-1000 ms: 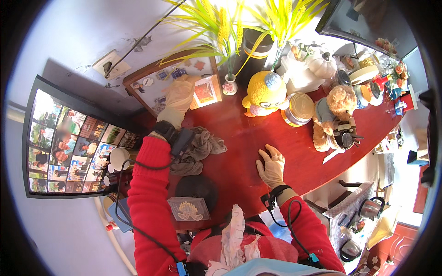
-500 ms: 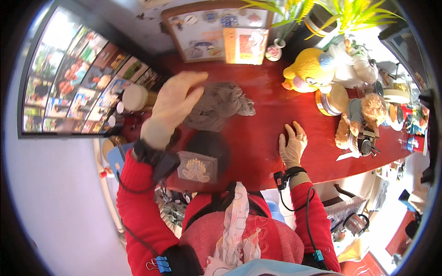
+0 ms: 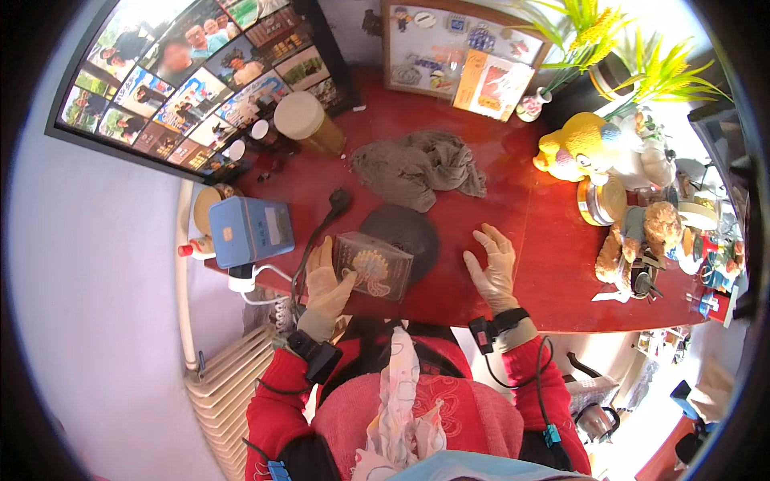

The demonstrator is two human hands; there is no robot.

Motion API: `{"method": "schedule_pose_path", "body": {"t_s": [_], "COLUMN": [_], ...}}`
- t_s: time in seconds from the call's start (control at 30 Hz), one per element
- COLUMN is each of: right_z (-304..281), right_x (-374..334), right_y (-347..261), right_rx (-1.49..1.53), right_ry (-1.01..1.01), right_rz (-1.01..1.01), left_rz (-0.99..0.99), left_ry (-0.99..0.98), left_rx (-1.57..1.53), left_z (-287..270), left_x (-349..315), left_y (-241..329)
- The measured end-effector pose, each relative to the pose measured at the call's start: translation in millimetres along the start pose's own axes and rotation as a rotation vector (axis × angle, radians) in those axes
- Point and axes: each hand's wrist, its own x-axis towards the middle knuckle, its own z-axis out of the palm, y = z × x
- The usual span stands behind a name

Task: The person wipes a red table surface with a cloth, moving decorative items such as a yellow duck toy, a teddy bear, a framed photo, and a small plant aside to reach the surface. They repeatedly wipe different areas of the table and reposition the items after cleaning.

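The desk (image 3: 513,200) bears a crumpled cloth (image 3: 417,167), with a dark disc (image 3: 403,228) at the cloth's six o'clock. Around the disc, the left hand (image 3: 326,286) stands open at eight o'clock, and the right hand (image 3: 495,271) open past three. The case (image 3: 378,274) overlaps the disc's seven o'clock edge, left thumb beside it; contact is unclear.

A red tabletop (image 3: 513,192) stretching beyond the left hand (image 3: 327,289) and right hand (image 3: 494,271), a black disc (image 3: 407,231) lying between them, a clear case (image 3: 373,268) resting by the left hand's thumb, a grey cloth (image 3: 413,167) bunching farther ahead of both.
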Motion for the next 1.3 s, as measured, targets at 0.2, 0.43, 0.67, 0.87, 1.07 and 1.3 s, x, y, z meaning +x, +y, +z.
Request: {"method": "schedule_pose_path", "body": {"t_s": [0.2, 0.43, 0.67, 0.87, 1.07, 1.3], "right_z": [3, 7, 2, 0, -2, 0], "right_x": [8, 2, 5, 5, 9, 9], "right_y": [21, 29, 26, 24, 22, 22], "right_rx": [-0.130, -0.232, -0.220, -0.200, -0.216, -0.219], "right_ry": [0.269, 0.243, 0.222, 0.196, 0.188, 0.203], "right_rz": [0.059, 0.057, 0.067, 0.117, 0.114, 0.104], "left_rz": [-0.334, -0.002, 0.296, 0.228, 0.349, 0.254], "left_ry": [-0.313, -0.271, -0.309, -0.288, 0.026, 0.181], "left_rx": [-0.515, -1.097, -1.033, -1.306, -0.656, -0.442], "left_z": [-36, -51, 66, 151, 161, 144], "left_x": [10, 69, 257, 321, 322, 311], "left_y": [18, 90, 165, 170, 173, 190]}}
